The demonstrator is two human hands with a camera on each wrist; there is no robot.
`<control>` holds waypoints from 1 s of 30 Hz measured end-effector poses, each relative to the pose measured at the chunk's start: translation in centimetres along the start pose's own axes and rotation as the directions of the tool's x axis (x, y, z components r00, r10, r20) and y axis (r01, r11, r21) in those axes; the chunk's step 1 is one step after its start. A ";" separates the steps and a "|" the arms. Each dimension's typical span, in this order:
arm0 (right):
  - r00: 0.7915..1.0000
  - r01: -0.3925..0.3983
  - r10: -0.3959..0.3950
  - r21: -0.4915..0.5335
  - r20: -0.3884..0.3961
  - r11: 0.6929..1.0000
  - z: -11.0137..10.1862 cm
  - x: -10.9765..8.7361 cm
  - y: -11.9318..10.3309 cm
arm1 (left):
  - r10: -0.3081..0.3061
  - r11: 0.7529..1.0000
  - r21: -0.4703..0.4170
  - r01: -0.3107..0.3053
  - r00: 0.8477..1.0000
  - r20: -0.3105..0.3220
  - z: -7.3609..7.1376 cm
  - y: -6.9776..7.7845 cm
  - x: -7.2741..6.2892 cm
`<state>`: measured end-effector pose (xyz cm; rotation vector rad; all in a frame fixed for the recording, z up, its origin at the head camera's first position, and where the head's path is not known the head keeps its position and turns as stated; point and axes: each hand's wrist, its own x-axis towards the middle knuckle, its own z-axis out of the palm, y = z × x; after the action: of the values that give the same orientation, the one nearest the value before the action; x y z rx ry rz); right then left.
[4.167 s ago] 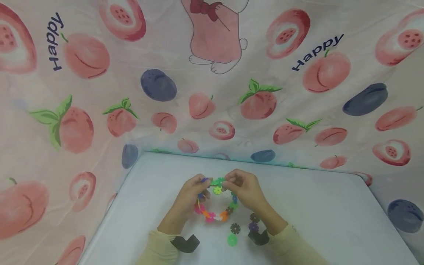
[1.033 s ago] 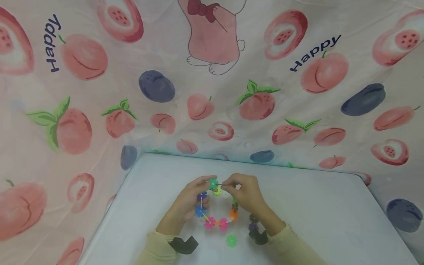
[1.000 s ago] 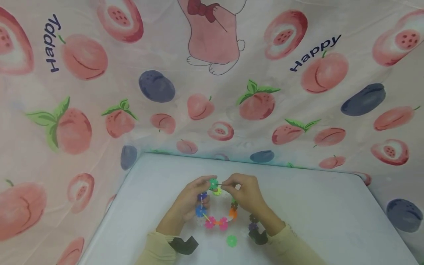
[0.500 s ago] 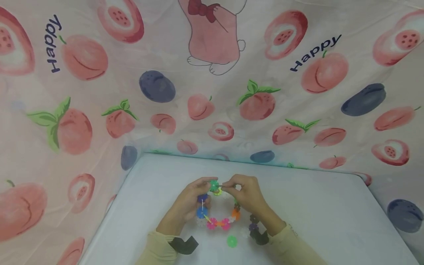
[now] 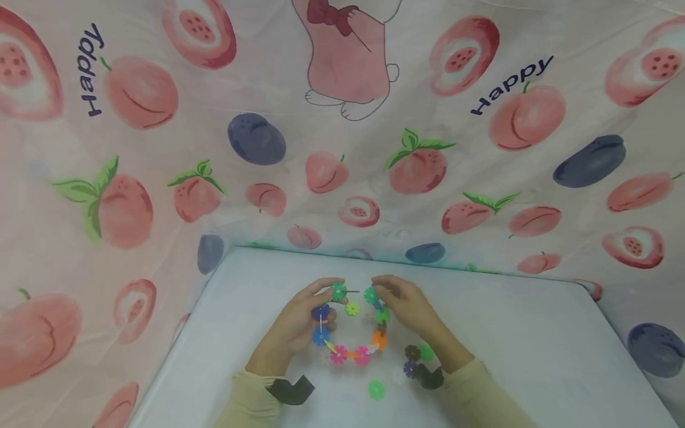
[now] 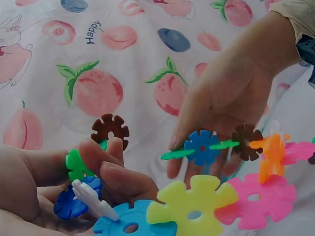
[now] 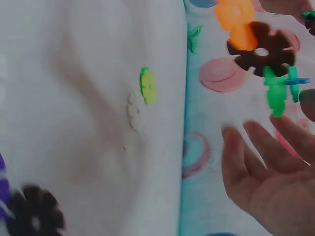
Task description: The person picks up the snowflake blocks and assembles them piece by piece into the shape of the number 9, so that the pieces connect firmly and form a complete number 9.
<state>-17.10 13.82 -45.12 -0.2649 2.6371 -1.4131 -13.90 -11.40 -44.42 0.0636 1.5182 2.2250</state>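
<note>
A chain of interlocking plastic snowflake discs hangs between both hands. My left hand (image 5: 289,321) pinches its left end, a green disc (image 5: 339,291) with a brown disc (image 6: 110,133) slotted into it edge-on. Below follow a dark blue disc (image 6: 78,197), a white one (image 6: 93,199), a light blue one (image 6: 130,226), a yellow one (image 6: 194,206) and pink ones (image 5: 338,355). At the right end my right hand (image 5: 409,303) holds a green disc (image 5: 370,294) at its fingertips, with a blue disc (image 6: 202,147) linked to it. A gap separates the two ends.
Loose discs lie on the white table (image 5: 535,345): a yellow one (image 5: 351,309) behind the chain, a green one (image 5: 376,390) in front. Brown (image 5: 412,352), purple (image 5: 411,369) and green ones lie near the right wrist. A fruit-print cloth (image 5: 364,154) rises behind the table.
My right hand has let go of the brown disc, which now sits in the left-end green disc. It has moved to the chain's other end and holds the green disc there.
</note>
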 end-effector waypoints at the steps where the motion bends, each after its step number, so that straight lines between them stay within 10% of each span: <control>1: 0.998 -0.062 0.061 0.033 0.028 0.998 0.1 0.1 0.1 | -0.004 1.000 -0.008 0.004 1.000 0.004 0.0 0.0 0.0; 6: 0.986 -0.162 0.151 0.174 0.075 0.971 0.1 0.1 0.5 | -0.007 1.000 -0.019 0.007 1.000 0.004 -0.2 -0.3 0.3; 30: 0.998 0.049 -0.055 0.234 0.018 0.971 -0.5 -1.5 -2.4 | -0.005 0.999 0.032 0.006 1.000 -0.031 0.0 -0.5 0.5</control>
<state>-15.50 13.21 -42.80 -0.3232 2.4306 -1.7067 -14.15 -11.06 -44.97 0.0348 1.5687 2.2070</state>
